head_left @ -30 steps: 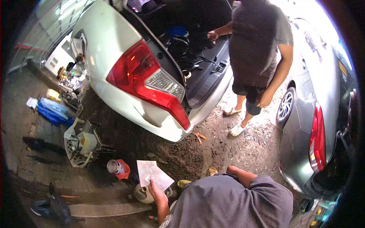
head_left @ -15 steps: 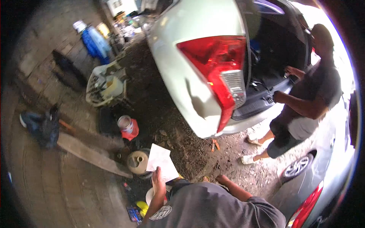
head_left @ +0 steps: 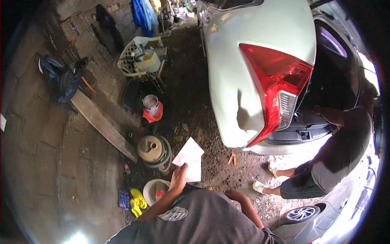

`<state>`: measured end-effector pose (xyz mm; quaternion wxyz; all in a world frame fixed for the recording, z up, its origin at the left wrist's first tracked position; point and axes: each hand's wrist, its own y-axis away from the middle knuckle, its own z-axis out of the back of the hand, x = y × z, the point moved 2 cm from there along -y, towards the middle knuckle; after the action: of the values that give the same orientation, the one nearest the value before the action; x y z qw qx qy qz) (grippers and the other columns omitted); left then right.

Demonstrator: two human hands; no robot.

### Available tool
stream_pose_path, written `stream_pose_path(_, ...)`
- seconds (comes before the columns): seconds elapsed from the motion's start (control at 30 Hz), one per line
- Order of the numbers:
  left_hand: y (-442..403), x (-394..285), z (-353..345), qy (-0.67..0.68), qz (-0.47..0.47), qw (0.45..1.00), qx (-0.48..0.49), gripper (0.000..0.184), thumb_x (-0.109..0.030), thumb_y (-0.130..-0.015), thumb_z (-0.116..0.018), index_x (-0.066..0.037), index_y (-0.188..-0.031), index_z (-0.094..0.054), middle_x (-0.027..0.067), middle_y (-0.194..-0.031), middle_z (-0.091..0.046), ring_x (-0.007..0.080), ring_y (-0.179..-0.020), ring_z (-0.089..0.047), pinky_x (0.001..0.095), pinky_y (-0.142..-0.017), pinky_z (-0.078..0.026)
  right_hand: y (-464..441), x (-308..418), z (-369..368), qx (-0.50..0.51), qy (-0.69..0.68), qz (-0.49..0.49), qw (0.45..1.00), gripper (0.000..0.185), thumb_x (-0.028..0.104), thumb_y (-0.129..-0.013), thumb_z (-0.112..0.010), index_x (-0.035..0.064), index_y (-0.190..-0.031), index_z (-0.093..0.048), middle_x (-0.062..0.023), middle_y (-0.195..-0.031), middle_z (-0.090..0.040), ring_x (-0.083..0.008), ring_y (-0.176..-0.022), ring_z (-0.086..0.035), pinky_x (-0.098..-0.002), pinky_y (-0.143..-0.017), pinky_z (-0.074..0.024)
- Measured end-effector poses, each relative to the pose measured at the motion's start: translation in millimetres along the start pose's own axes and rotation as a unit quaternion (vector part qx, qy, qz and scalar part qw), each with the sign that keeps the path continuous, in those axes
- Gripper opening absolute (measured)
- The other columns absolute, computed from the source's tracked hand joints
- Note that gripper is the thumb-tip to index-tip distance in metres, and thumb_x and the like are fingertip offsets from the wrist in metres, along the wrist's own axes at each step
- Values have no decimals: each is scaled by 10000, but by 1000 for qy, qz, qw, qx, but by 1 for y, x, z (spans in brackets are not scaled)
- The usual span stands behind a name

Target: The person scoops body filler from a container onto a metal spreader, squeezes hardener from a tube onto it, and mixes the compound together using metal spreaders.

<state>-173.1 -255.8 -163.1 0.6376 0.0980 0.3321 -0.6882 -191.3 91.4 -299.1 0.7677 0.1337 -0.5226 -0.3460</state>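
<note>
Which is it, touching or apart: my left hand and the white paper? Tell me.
Touching: the head view shows the left hand overlapping the lower part of the white paper and gripping it.

The person beside me wears a dark charcoal shirt point(head_left: 219, 211), almost black in the shade, its cloth softly creased across the torso. A pale emblem point(head_left: 173, 214) sits at the left sleeve, roughly oval, with curved, feather-like stripes; its finer detail is too small for me to read. The sleeves are short, leaving both forearms point(head_left: 161, 203) bare.
</note>
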Motion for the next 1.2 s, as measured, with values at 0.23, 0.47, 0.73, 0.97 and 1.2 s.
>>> stream_pose_path(0.23,9,-12,-17,188,114,975,10,351,-52,-899,-515,17,-1242,-538,241,-1125,-611,366,-964,-615,400,-861,-487,-10,-18,-38,-34,-66,-55,996,377,308,-966,-529,54,-1217,-647,-128,-1207,-658,-288,-1130,-600,-392,-991,-452)
stream_pose_path(0.47,18,-21,-35,238,84,966,-51,291,-148,-966,-538,42,-1176,-602,192,-1037,-658,309,-928,-642,362,-806,-492,-5,-51,-55,13,-219,-51,974,329,238,-952,-533,76,-1212,-652,-127,-1227,-643,-280,-1140,-592,-384,-991,-453)
stream_pose_path(0.73,2,-65,-6,61,-96,993,3,285,-68,-872,-621,-50,-1155,-640,119,-880,-556,291,-743,-603,408,-610,-481,39,83,84,-223,-296,-30,928,321,248,-981,-573,-22,-1142,-641,-83,-977,-694,-161,-909,-641,-317,-828,-502)
stream_pose_path(0.97,0,-71,-6,88,-109,990,30,288,-63,-900,-614,-57,-1184,-660,149,-874,-603,324,-744,-612,420,-632,-470,46,166,123,-309,-439,57,842,405,310,-991,-562,-18,-1228,-586,-111,-1153,-656,-205,-1073,-617,-334,-907,-479)
stream_pose_path(1.2,-21,-75,11,121,-158,971,133,267,-35,-913,-586,24,-1170,-627,197,-992,-629,378,-864,-630,437,-747,-501,54,175,121,-299,-439,126,838,424,306,-989,-580,-27,-1251,-567,-68,-1161,-627,-158,-1076,-586,-327,-947,-466)
